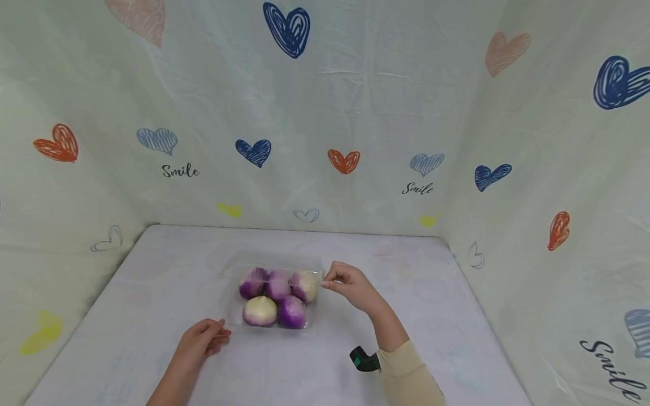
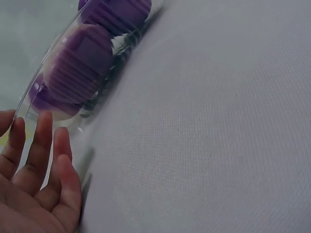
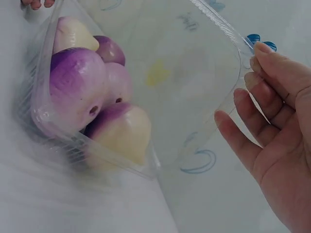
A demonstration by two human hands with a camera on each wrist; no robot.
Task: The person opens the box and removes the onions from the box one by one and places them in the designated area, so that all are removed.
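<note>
A clear plastic clamshell box point(image 1: 235, 310) sits on the table with several purple-and-cream turnips point(image 1: 291, 312) inside, lying in two rows. Its see-through lid point(image 3: 214, 24) stands raised from the tray in the right wrist view. My right hand point(image 1: 350, 285) is at the box's right side, thumb and forefinger pinching the edge of that lid, the other fingers spread loosely. At the front left corner is my left hand point(image 1: 200, 338). Its thumb and forefinger pinch the thin plastic rim point(image 2: 36, 73) in the left wrist view, while the other fingers point(image 2: 39, 150) stay bent beside the box.
A white cloth covers the table point(image 1: 284, 372). Behind and on both sides hangs a pale curtain point(image 1: 376, 107) printed with hearts and "Smile". A black device point(image 1: 364, 359) is worn at the right wrist, by the cream sleeve point(image 1: 410, 375).
</note>
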